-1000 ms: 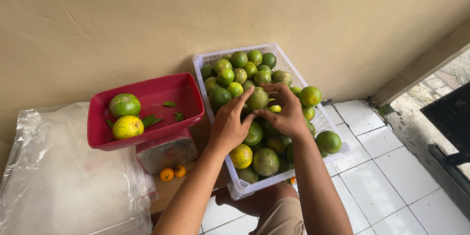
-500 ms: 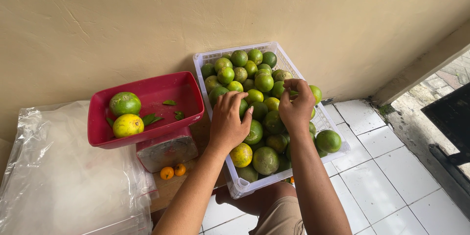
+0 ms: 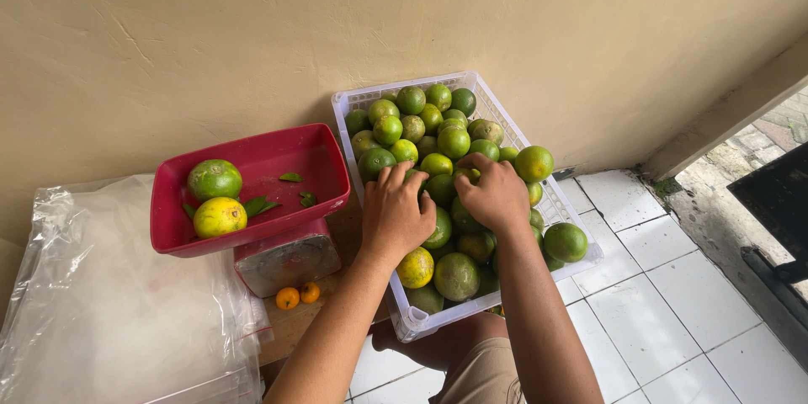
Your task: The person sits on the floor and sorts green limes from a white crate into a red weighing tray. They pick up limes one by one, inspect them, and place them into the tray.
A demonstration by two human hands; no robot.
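Green-yellow citrus (image 3: 454, 141) stayed heaped in the white crate (image 3: 505, 122) by the wall as my left hand (image 3: 396, 215) and right hand (image 3: 497, 194) dropped from a lifted fruit to rummaging, fingers curled into the pile, no firm grasp visible.

Both hands, left hand (image 3: 396, 215) and right hand (image 3: 497, 195), rest on fruit (image 3: 454, 141) in a crate (image 3: 362, 101); scale tray (image 3: 252, 189) left, plastic bag (image 3: 109, 303) far left

Two hands (image 3: 396, 215), one white crate (image 3: 497, 109), one red tray (image 3: 252, 240) with two citrus fruits (image 3: 215, 179), two tiny oranges (image 3: 288, 297)
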